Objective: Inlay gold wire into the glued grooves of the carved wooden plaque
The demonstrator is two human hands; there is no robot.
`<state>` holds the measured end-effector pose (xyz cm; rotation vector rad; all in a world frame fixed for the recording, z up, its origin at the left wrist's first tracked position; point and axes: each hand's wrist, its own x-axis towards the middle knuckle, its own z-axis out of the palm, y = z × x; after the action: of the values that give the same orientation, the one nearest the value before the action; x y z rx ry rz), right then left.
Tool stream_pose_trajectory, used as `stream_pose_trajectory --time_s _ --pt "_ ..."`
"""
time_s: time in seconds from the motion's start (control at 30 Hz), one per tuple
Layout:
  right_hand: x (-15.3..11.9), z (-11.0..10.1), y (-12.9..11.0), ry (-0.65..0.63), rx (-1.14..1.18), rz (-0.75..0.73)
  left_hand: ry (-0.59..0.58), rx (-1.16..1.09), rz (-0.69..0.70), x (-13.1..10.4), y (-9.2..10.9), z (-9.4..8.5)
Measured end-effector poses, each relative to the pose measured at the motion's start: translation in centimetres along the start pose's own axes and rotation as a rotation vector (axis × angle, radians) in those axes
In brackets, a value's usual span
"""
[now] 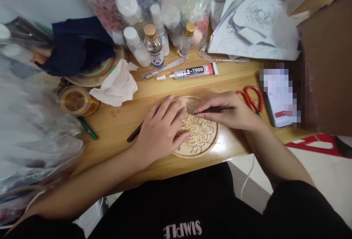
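Observation:
A round wooden disc (216, 142) lies on the table between my hands. Raised gold wire forms a flower (195, 129) on it, and pencil lines show near its top edge. My left hand (162, 131) lies over the disc's left part, fingers stretched out and holding nothing. In a pinch, my right hand (231, 109) grips slim dark tweezers (224, 109), their tips low over the disc's upper part. Fingers partly hide the spot where the tips meet the wire. A dark brown stick (134, 133) pokes out from beneath my left hand.
Behind the disc lie a B-7000 glue tube (194, 71) and several small bottles (154, 44). Red-handled pliers (253, 99) and a phone (280, 98) are at right. Leftward are a crumpled tissue (118, 83), a gold wire spool (78, 101) and a green pen (88, 128).

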<state>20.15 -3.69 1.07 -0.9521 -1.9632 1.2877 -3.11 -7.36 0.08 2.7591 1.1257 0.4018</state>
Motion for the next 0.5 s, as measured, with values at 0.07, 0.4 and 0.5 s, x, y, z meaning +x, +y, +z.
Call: stream_pose_trajectory --time_s 0.07,0.4,0.5 --pt "0.03 0.06 0.07 0.005 0.006 0.001 0.0 -0.002 -0.002 -0.02 -0.01 0.02" --pt "0.21 0.13 0.23 0.038 0.011 0.039 -0.012 -0.013 -0.007 -0.08 -0.1 0.02" --pt "0.2 0.14 0.16 0.031 0.016 0.04 -0.017 -0.025 -0.008 -0.05 -0.13 0.01"
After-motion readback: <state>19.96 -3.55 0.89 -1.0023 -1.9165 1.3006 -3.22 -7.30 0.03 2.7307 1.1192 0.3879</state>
